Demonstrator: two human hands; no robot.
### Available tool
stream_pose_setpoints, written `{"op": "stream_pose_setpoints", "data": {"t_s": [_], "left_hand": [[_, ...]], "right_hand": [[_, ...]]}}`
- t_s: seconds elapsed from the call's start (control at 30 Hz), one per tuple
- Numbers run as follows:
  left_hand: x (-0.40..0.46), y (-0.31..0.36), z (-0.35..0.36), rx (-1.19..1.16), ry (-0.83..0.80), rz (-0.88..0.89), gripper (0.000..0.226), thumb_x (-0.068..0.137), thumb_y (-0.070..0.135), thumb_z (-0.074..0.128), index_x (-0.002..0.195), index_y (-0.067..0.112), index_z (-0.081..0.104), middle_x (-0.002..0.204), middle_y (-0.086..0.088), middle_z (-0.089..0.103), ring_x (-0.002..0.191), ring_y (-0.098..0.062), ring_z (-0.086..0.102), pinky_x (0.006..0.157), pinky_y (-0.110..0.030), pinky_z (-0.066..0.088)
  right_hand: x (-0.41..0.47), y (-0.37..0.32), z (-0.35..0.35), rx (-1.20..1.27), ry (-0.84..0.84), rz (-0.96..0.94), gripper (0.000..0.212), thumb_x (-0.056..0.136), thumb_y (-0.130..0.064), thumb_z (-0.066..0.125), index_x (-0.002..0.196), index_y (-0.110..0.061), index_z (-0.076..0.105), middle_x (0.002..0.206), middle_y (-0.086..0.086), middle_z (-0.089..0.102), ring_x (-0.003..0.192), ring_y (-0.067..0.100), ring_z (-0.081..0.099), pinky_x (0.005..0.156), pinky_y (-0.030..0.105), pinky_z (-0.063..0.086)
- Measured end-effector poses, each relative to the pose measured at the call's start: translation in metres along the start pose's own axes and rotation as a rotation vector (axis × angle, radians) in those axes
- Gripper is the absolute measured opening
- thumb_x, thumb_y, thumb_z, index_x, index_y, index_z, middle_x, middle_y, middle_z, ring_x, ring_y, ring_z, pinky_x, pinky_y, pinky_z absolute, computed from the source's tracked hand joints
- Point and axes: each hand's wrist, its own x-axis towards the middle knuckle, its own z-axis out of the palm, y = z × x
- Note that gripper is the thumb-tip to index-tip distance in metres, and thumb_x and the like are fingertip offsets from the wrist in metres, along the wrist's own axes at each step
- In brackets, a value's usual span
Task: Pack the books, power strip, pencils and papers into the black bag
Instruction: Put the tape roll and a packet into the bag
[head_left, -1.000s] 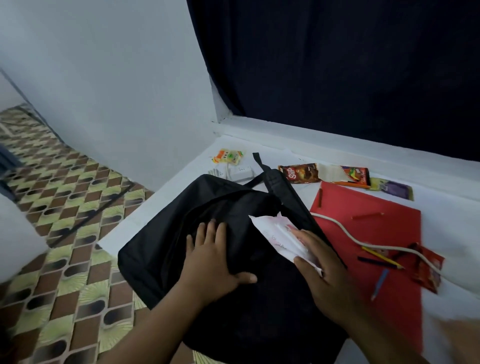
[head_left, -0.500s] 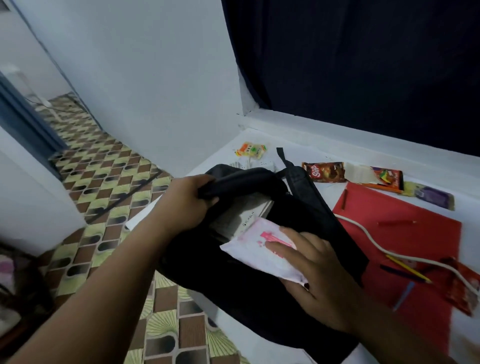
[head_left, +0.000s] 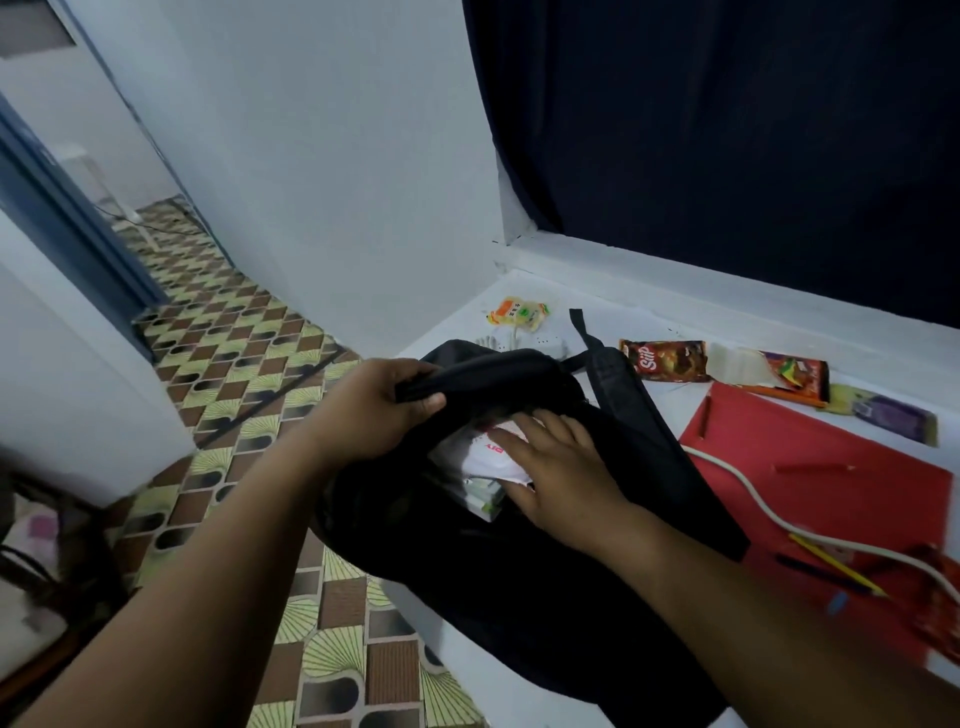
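Black fabric bag (head_left: 519, 571): your left hand (head_left: 374, 410) gripped its flap at twelve o'clock; your flat, open right hand (head_left: 561, 467) pressed white papers (head_left: 483, 452) inward, risking crumpling.

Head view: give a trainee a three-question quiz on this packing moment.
1. True or false: the left hand grips the black bag at its opening.
2. What does the right hand push into the bag? A) white paper packet B) snack wrapper C) yellow pencil
3. Fill in: the white cord lies across the ___ sheet.

Key: 1 true; 2 A; 3 red.
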Motion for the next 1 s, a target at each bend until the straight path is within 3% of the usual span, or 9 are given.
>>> {"op": "stream_pose_setpoints", "data": {"t_s": [0.1, 0.2, 0.27, 0.33, 0.43, 0.63, 0.8, 0.9, 1.0], "left_hand": [[0.006, 0.007, -0.004, -0.007, 0.048, 0.028, 0.015, 0.094, 0.022, 0.067, 0.108, 0.025, 0.073, 0.083, 0.010, 0.072, 0.074, 0.004, 0.064, 0.064, -0.010, 0.043], [0.010, 0.010, -0.006, -0.044, 0.102, 0.014, 0.016, 0.094, 0.021, 0.067, 0.109, 0.021, 0.075, 0.088, 0.007, 0.074, 0.083, -0.005, 0.067, 0.072, -0.020, 0.047], [0.010, 0.008, -0.008, -0.079, 0.130, -0.007, 0.016, 0.094, 0.019, 0.067, 0.108, 0.020, 0.075, 0.089, 0.005, 0.075, 0.086, -0.010, 0.068, 0.076, -0.024, 0.048], [0.009, 0.006, -0.010, -0.085, 0.140, -0.018, 0.016, 0.094, 0.018, 0.067, 0.108, 0.020, 0.076, 0.090, 0.005, 0.075, 0.087, -0.011, 0.069, 0.077, -0.026, 0.050], [0.009, 0.008, -0.010, -0.077, 0.147, -0.007, 0.017, 0.094, 0.018, 0.067, 0.109, 0.020, 0.075, 0.092, 0.006, 0.075, 0.090, -0.010, 0.069, 0.081, -0.026, 0.051], [0.012, 0.015, -0.014, -0.044, 0.150, 0.037, 0.019, 0.093, 0.018, 0.068, 0.111, 0.020, 0.076, 0.095, 0.005, 0.076, 0.091, -0.010, 0.069, 0.082, -0.026, 0.050], [0.010, 0.010, -0.018, -0.059, 0.148, 0.016, 0.018, 0.094, 0.017, 0.067, 0.109, 0.021, 0.076, 0.093, 0.007, 0.076, 0.090, -0.008, 0.069, 0.081, -0.027, 0.051], [0.007, 0.007, -0.017, -0.085, 0.152, -0.008, 0.018, 0.094, 0.017, 0.067, 0.109, 0.022, 0.076, 0.093, 0.008, 0.075, 0.090, -0.007, 0.069, 0.079, -0.022, 0.050], [0.007, 0.008, -0.013, -0.078, 0.135, -0.006, 0.018, 0.094, 0.019, 0.067, 0.109, 0.024, 0.075, 0.093, 0.010, 0.075, 0.090, -0.005, 0.068, 0.075, -0.019, 0.047]], "right_hand": [[0.002, -0.012, 0.004, -0.113, 0.009, 0.028, 0.057, 0.074, -0.046, 0.076, 0.126, -0.025, 0.063, 0.125, 0.012, 0.060, 0.112, 0.037, 0.056, 0.095, 0.048, 0.043], [0.007, -0.020, 0.001, -0.139, -0.005, 0.045, 0.065, 0.066, -0.051, 0.083, 0.122, -0.023, 0.065, 0.115, 0.013, 0.059, 0.099, 0.035, 0.056, 0.085, 0.046, 0.051], [0.006, -0.020, 0.000, -0.064, -0.003, -0.005, 0.066, 0.073, -0.054, 0.076, 0.127, -0.021, 0.061, 0.117, 0.011, 0.057, 0.103, 0.033, 0.054, 0.087, 0.043, 0.052], [-0.001, -0.017, 0.000, 0.000, -0.009, -0.055, 0.066, 0.084, -0.059, 0.058, 0.136, -0.019, 0.054, 0.129, 0.011, 0.053, 0.118, 0.033, 0.050, 0.098, 0.043, 0.047], [-0.007, -0.013, -0.002, -0.070, -0.073, -0.089, 0.075, 0.090, -0.069, 0.032, 0.143, -0.019, 0.048, 0.144, 0.010, 0.048, 0.133, 0.034, 0.042, 0.109, 0.048, 0.035], [0.027, -0.021, -0.009, -0.136, -0.267, -0.024, 0.106, 0.070, -0.077, -0.009, 0.155, -0.022, 0.021, 0.162, 0.006, 0.016, 0.146, 0.031, 0.017, 0.117, 0.048, 0.011], [0.030, -0.017, -0.003, -0.078, -0.293, -0.013, 0.111, 0.070, -0.086, -0.012, 0.157, -0.020, 0.012, 0.165, 0.006, 0.010, 0.151, 0.029, 0.005, 0.121, 0.046, -0.003], [0.019, -0.015, -0.002, -0.045, -0.317, -0.048, 0.089, 0.083, -0.078, 0.009, 0.158, -0.029, 0.006, 0.167, 0.002, -0.002, 0.153, 0.024, -0.009, 0.120, 0.046, -0.011], [0.021, -0.010, -0.002, -0.034, -0.343, -0.015, 0.080, 0.087, -0.073, 0.013, 0.157, -0.035, 0.005, 0.167, 0.000, -0.002, 0.153, 0.022, -0.008, 0.119, 0.048, -0.009]]}}
